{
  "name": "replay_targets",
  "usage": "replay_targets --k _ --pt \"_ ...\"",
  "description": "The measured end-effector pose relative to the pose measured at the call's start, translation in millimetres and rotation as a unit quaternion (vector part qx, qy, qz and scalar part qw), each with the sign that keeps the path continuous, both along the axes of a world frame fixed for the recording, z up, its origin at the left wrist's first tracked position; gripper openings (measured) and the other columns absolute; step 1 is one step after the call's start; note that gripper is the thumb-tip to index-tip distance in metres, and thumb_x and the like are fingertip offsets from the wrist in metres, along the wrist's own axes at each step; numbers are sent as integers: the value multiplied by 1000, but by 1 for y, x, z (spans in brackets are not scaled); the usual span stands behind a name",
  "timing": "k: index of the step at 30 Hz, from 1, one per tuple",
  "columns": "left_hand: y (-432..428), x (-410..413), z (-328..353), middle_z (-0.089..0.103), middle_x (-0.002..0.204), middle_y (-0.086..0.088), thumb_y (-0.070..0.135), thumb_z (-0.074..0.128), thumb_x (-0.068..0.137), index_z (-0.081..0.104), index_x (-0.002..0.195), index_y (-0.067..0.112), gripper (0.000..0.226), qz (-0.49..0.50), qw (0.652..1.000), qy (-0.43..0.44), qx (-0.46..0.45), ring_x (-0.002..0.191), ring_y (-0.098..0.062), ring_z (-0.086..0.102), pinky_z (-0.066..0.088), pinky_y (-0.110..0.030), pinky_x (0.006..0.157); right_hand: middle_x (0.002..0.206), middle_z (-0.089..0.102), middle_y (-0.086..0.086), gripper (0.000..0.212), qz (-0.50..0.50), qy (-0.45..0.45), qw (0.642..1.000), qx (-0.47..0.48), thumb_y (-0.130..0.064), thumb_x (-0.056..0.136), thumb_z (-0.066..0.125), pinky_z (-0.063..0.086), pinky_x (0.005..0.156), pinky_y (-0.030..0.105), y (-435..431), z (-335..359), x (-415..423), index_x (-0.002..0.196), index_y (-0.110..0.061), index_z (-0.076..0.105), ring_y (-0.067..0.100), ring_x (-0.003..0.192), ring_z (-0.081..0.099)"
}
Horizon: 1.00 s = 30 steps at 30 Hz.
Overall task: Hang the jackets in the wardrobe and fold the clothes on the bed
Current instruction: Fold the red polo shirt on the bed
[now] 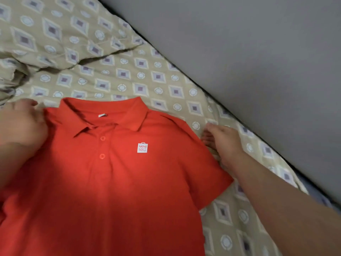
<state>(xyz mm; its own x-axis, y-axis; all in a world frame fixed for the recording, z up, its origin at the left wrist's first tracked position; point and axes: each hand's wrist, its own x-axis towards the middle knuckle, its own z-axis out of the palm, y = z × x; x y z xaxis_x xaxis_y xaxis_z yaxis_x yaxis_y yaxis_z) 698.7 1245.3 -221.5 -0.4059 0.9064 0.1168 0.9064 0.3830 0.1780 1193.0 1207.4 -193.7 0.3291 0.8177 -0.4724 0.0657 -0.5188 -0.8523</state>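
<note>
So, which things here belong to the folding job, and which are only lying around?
Job:
red polo shirt, flat, front up
left hand, at one shoulder, blurred
right hand, at the other sleeve's edge

Only around:
patterned bedsheet, under the shirt, rumpled at far left
plain grey surface beside the bed

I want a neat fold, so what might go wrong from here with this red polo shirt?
The red polo shirt lies buttons-up, so folding its sides over now would likely leave them showing on the front. The left hand covers one shoulder, where fabric may be bunched unseen. The patterned beige bedsheet is rumpled beyond the collar; sliding the shirt there could crease it.
</note>
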Motion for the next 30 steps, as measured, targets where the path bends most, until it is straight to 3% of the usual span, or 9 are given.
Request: replay_targets --k 1,3,5,7,12,19,23,26,30 --pt "-13 34 15 57 109 -22 40 35 88 54 111 16 38 7 998 -24 66 103 -50 53 46 -63 91 76 73 11 20 -5 41 999 -8 -25 90 67 57 64 30 2 3 2 80 -8 72 20 69 72" --pt "-40 120 38 53 133 -20 32 42 90 54 127 15 42 -165 974 -83 128 127 -41 47 37 -54 110 76 72 11 17 -11 112 994 -10 -19 93 65 57 64 25 -7 6 8 87 -3 69 18 70 72" --pt "-62 205 44 47 147 -18 32 49 88 53 136 8 53 -384 914 -121 55 140 -35 40 28 -45 118 78 72 12 14 -16 120 993 -14 -14 94 64 56 61 21 -30 13 17 87 -3 68 15 68 72" --pt "-76 269 39 37 156 -14 35 52 91 48 144 10 59 -472 875 -100 -42 148 -30 28 17 -40 122 81 72 14 17 -17 64 997 -40 -17 95 64 55 59 23 -55 18 30 84 -4 70 16 66 70" --pt "-88 297 6 12 165 -6 57 18 89 18 158 17 79 -421 903 -6 -84 153 -21 9 1 -36 124 75 74 13 38 39 87 981 -170 -42 93 64 56 53 27 -110 33 41 83 -6 73 23 63 71" --pt "-89 297 11 23 162 -13 63 29 87 26 155 5 89 -435 896 -30 -85 151 -26 20 14 -43 123 92 73 15 7 -98 17 986 -137 -18 90 68 59 83 53 -105 12 13 89 -12 66 34 88 72" --pt "-89 298 11 21 162 -13 72 37 77 26 155 6 102 -440 893 -21 -92 151 -26 19 14 -44 123 99 68 11 5 -172 -72 980 -62 -18 96 58 56 87 43 -60 16 31 94 -13 59 31 93 67" --pt "-88 301 11 18 163 -10 77 40 70 25 155 8 111 -433 896 -13 -100 151 -21 15 13 -45 123 91 67 9 31 -139 -148 978 -55 -35 99 54 53 87 42 -49 18 20 87 -7 60 34 94 66" --pt "-88 301 8 16 163 -9 80 40 67 23 156 9 115 -424 899 -11 -106 151 -17 9 9 -43 124 91 76 3 70 -129 42 983 -124 -81 68 55 57 86 45 -87 27 4 92 -17 74 25 88 72"
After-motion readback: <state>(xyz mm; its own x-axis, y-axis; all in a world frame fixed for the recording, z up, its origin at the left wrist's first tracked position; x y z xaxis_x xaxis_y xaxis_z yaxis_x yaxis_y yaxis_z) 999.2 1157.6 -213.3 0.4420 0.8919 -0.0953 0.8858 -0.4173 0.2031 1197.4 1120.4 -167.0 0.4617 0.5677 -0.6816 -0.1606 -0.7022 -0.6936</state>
